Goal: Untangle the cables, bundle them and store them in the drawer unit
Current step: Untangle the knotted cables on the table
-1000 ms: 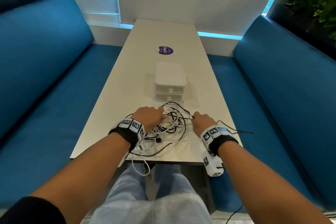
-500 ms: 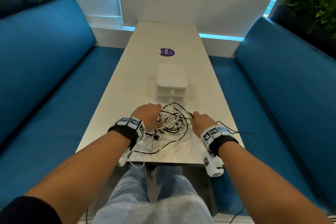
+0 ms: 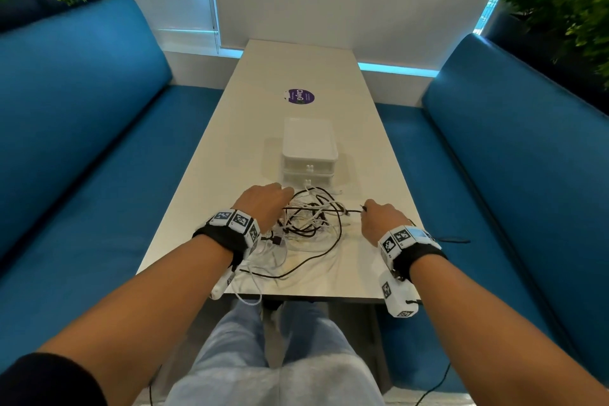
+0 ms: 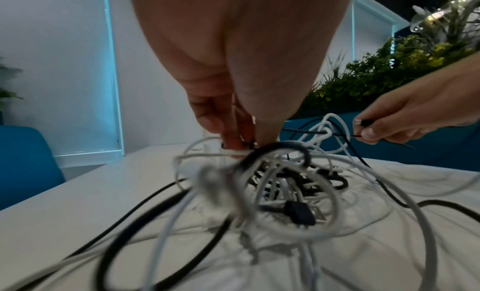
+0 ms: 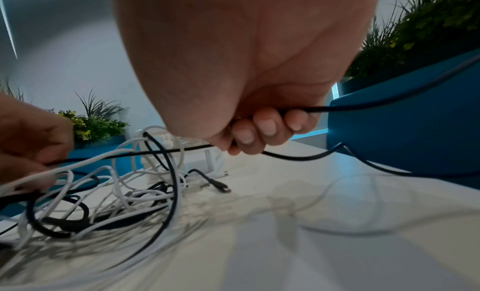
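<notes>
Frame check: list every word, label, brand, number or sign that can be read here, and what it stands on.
"ClayG": purple round sticker on the table, large white letters; the end is unclear.
Smaller lines on the same sticker: too small to read.
Wristbands on the left hand and right hand: black-and-white square codes, no words.
Drawer unit: no text seen.

1 drawer unit (image 3: 309, 155) w/ 2 drawers, 1 cable tangle (image 3: 306, 221), 2 hands, 1 sticker (image 3: 300, 96).

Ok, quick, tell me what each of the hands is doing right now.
Left hand: pinches strands at the edge of the tangled cables.
Right hand: grips a black cable stretched out of the tangle.
</notes>
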A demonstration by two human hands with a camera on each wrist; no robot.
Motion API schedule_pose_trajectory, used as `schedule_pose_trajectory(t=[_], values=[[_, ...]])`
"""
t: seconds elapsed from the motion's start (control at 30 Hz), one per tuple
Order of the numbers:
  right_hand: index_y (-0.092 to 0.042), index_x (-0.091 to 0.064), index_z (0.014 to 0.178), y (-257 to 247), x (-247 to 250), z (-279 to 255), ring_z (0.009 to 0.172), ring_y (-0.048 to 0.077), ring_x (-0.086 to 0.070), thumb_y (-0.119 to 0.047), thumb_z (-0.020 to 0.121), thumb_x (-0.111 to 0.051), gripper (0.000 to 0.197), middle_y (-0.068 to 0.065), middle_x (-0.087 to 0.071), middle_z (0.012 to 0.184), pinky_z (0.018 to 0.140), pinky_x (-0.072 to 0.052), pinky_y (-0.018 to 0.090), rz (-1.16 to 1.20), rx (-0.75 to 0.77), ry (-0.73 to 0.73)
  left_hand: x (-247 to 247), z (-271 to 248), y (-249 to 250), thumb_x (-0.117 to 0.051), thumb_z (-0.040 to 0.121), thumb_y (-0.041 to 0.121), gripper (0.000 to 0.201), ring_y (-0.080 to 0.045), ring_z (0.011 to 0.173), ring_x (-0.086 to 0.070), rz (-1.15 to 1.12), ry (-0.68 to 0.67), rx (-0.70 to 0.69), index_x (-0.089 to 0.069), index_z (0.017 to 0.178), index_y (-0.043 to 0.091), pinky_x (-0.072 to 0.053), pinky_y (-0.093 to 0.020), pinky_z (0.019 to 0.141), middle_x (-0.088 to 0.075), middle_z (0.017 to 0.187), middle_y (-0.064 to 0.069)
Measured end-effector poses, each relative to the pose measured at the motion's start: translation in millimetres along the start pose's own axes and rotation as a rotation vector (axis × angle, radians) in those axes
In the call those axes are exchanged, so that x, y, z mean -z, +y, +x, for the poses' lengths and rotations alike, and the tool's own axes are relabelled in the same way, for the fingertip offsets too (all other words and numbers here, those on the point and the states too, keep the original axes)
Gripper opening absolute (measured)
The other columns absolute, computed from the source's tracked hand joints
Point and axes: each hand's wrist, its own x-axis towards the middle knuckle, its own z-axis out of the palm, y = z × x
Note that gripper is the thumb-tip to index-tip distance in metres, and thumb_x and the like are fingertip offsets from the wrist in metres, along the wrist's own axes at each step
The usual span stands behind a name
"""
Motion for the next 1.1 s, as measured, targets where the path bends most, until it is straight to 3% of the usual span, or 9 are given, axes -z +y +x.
schedule_pose_trajectory(t=[0.13,0.2,0.27,0.33,0.5,0.67,0.83,0.97,1.1], values=[[-0.011,-0.05,0.116,8.4,1.3,0.1,0.09,0.03,-0.06,-0.02,0.098,-0.034,0.025,0.011,-0.059,0.103,0.072,-0.047,0.035,0.003,-0.055,-0.007,-4.6,1.9,-13.6,-0.045,0.099,0.013,0.013,-0.036,0.086,-0.059,-0.097,-0.003,0.04,-0.043,0.111,0.008,-0.04,-0.038,0.065,-0.06,0.1,-0.015],[-0.011,-0.049,0.116,6.6,-1.6,0.7,0.089,0.029,-0.058,-0.02,0.098,-0.034,0.025,0.011,-0.059,0.106,0.071,-0.046,0.035,0.018,-0.058,-0.02,-6.9,0.8,-15.4,-0.043,0.099,0.012,0.017,-0.036,0.09,-0.058,-0.181,-0.007,0.062,-0.044,0.115,0.007,-0.045,-0.04,0.071,-0.06,0.104,-0.015],[-0.013,-0.048,0.115,4.3,-4.7,0.6,0.086,0.028,-0.057,-0.021,0.099,-0.034,0.023,0.009,-0.057,0.102,0.069,-0.045,0.034,0.025,-0.046,-0.019,-10.4,-1.0,-13.7,-0.045,0.099,0.02,0.022,-0.033,0.098,-0.057,-0.243,-0.013,0.051,-0.049,0.118,0.011,-0.047,-0.041,0.08,-0.059,0.109,-0.011],[-0.015,-0.048,0.113,3.0,-7.2,1.0,0.083,0.027,-0.059,-0.026,0.1,-0.035,0.021,0.007,-0.058,0.098,0.069,-0.049,0.034,0.043,-0.028,0.004,-13.3,-2.3,-11.0,-0.046,0.099,0.025,0.025,-0.031,0.102,-0.057,-0.235,-0.008,0.032,-0.054,0.121,0.017,-0.046,-0.038,0.08,-0.059,0.111,-0.009],[-0.028,-0.055,0.122,-3.6,-13.0,5.0,0.084,0.03,-0.063,-0.036,0.102,-0.042,0.026,0.012,-0.066,0.1,0.073,-0.051,0.032,0.226,0.135,0.063,-13.2,3.6,-6.7,-0.044,0.1,0.016,0.023,-0.028,0.096,-0.059,-0.247,0.034,-0.004,-0.058,0.117,0.021,-0.046,-0.036,0.074,-0.064,0.107,-0.006],[-0.014,-0.056,0.113,-7.8,-9.8,6.0,0.081,0.033,-0.061,-0.035,0.103,-0.04,0.028,0.012,-0.06,0.092,0.07,-0.05,0.035,0.209,0.138,0.044,-15.9,3.0,-8.3,-0.042,0.102,0.013,0.025,-0.031,0.082,-0.056,-0.253,0.01,-0.051,-0.05,0.123,0.023,-0.041,-0.036,0.068,-0.051,0.097,-0.007],[-0.012,-0.055,0.114,-12.1,-12.1,6.9,0.085,0.031,-0.062,-0.041,0.102,-0.043,0.034,0.013,-0.06,0.097,0.074,-0.052,0.036,0.17,0.116,0.0,-18.3,-0.3,1.9,-0.039,0.105,0.021,0.014,-0.032,0.08,-0.053,-0.308,-0.006,0.005,-0.043,0.113,0.009,-0.039,-0.039,0.072,-0.055,0.098,-0.012],[-0.013,-0.055,0.114,-12.4,-11.8,6.1,0.089,0.031,-0.061,-0.045,0.1,-0.047,0.035,0.013,-0.06,0.102,0.075,-0.05,0.036,0.153,0.092,-0.001,-16.2,1.2,2.5,-0.044,0.104,0.033,0.025,-0.032,0.072,-0.052,-0.405,0.043,0.082,-0.037,0.099,0.009,-0.039,-0.039,0.064,-0.053,0.081,-0.009],[-0.013,-0.055,0.113,-10.4,-13.6,6.1,0.088,0.031,-0.061,-0.044,0.1,-0.048,0.035,0.012,-0.061,0.101,0.076,-0.051,0.037,0.137,0.085,0.006,-23.1,3.1,-9.6,-0.043,0.103,0.041,0.032,-0.028,0.079,-0.058,-0.477,0.036,0.119,-0.05,0.091,0.012,-0.047,-0.039,0.069,-0.064,0.089,-0.006]])
